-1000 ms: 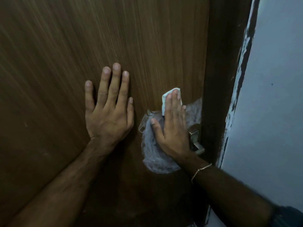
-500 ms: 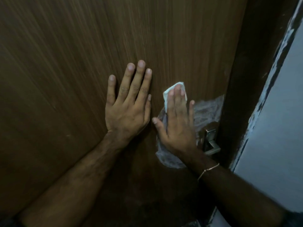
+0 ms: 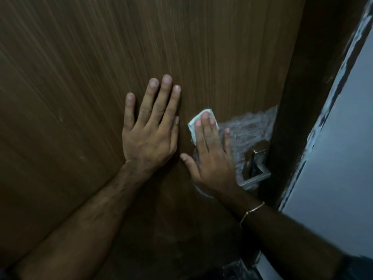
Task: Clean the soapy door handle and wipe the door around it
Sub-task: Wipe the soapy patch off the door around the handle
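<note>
A brown wooden door (image 3: 101, 67) fills the view. Its square metal handle (image 3: 254, 167) sits near the right edge, with a whitish soapy patch (image 3: 250, 128) smeared on the door above and around it. My right hand (image 3: 210, 156) lies flat with straight fingers, pressing a small white cloth (image 3: 192, 127) against the door just left of the handle; only the cloth's top corner shows past my fingertips. My left hand (image 3: 150, 126) rests flat and open on the door, close beside the right hand.
The dark door frame (image 3: 298, 98) runs down the right side of the door. Beyond it is a pale grey wall (image 3: 343, 148) with chipped paint along its edge.
The view has shifted, so door, handle and hands sit further right in the frame. My right hand with the cloth has slid left across the soapy patch, leaving less foam on its left side.
</note>
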Tool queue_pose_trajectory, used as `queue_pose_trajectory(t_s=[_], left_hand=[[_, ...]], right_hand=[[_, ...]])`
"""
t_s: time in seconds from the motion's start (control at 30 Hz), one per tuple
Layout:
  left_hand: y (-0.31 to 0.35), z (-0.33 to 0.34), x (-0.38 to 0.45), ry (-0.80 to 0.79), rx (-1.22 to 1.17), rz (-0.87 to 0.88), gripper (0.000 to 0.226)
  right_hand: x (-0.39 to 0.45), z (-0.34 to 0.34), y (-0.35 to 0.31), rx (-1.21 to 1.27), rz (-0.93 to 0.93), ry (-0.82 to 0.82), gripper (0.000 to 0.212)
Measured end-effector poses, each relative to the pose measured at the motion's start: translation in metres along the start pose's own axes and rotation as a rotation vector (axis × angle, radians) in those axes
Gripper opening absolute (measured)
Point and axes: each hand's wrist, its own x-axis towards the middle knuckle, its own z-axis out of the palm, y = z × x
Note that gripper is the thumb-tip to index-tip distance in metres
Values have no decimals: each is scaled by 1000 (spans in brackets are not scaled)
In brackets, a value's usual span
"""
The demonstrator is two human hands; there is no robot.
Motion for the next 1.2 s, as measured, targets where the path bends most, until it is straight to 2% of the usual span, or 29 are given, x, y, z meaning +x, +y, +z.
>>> queue_pose_trajectory(t_s=[0.1, 0.23, 0.37, 0.47, 0.57, 0.67, 0.77, 0.93, 1.07, 1.2], left_hand=[[-2, -2, -4, 5, 10, 17, 59], [-1, -2, -5, 14, 11, 15, 59], [-3, -1, -6, 19, 16, 23, 61], [-3, -1, -5, 14, 23, 29, 62], [-3, -1, -6, 8, 12, 36, 62], [-2, -3, -6, 7, 4, 21, 63], [-2, -4, -6, -4, -13, 18, 64], [-2, -3, -6, -35, -17, 0, 64], [-3, 0, -7, -43, -15, 4, 65], [-3, 1, -9, -39, -26, 4, 65]], right_hand=[[3, -1, 12, -23, 31, 33, 78], [23, -1, -4, 66, 69, 84, 78], [-2, 2, -3, 9, -37, 13, 76], [-3, -6, 21, -21, 54, -9, 76], [25, -16, 32, 66, 159, 37, 79], [38, -17, 22, 80, 127, 54, 82], [16, -12, 21, 56, 66, -4, 82], [16, -22, 60, 76, 261, -12, 83], [34, -24, 55, 141, 221, 27, 86], [2, -19, 68, 109, 209, -32, 83]])
